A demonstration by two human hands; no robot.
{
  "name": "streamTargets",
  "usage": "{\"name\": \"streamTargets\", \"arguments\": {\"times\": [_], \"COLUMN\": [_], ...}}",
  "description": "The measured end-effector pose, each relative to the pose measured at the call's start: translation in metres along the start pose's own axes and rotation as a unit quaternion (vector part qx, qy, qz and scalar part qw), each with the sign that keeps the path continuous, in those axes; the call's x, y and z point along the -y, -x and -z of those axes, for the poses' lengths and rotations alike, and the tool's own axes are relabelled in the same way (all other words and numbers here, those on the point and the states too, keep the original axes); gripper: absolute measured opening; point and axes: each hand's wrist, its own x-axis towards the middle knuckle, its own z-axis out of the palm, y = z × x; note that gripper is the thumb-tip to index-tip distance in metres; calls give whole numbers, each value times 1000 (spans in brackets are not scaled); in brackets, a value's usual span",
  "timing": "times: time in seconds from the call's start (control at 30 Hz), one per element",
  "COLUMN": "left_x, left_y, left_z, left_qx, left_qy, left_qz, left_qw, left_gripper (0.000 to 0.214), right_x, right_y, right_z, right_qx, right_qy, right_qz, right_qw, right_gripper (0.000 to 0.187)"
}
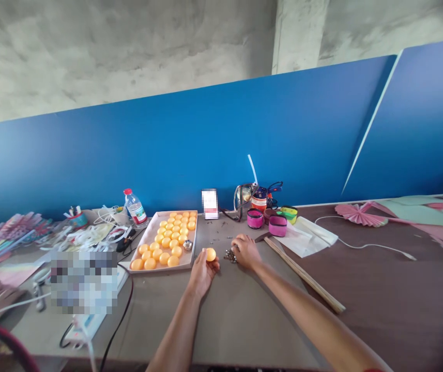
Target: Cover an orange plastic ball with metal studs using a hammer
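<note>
My left hand point(203, 272) holds an orange ball point(210, 254) in its fingertips, just right of a shallow tray point(148, 230) filled with several more orange balls point(169, 241) and one small silver ball point(187, 245). My right hand point(245, 249) rests palm down on the brown table, its fingers curled over a small cluster of shiny metal pieces point(229, 255). The two hands are close together, near the table's middle.
Pink and green tape rolls point(277, 225) and a tool with cords point(258, 197) stand behind my right hand. A wooden stick point(303, 275) lies to its right, beside white paper point(307, 236). A water bottle point(135, 207), cables and folded paper fans point(10, 232) crowd the left.
</note>
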Motion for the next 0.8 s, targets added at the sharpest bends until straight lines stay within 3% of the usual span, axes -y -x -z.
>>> {"name": "streamTargets", "arguments": {"times": [0.13,0.47,0.63,0.8], "left_x": [-1,3,0,-4], "left_y": [1,-3,0,3], "left_z": [-1,1,-2,-6], "left_qx": [6,-5,-1,-4], "left_qy": [0,-3,1,4], "left_qz": [-2,11,7,12], "left_qw": [1000,1000,1000,1000], "left_gripper": [33,34,35,34], "right_x": [-5,7,7,3], "right_y": [-7,0,-19,-31], "right_z": [-5,-14,-13,-19], "right_qx": [2,59,28,78], "right_qy": [-24,-175,-105,-70], "right_qz": [-49,76,24,-16], "right_qw": [999,980,994,994], "right_gripper": [26,25,38,54]}}
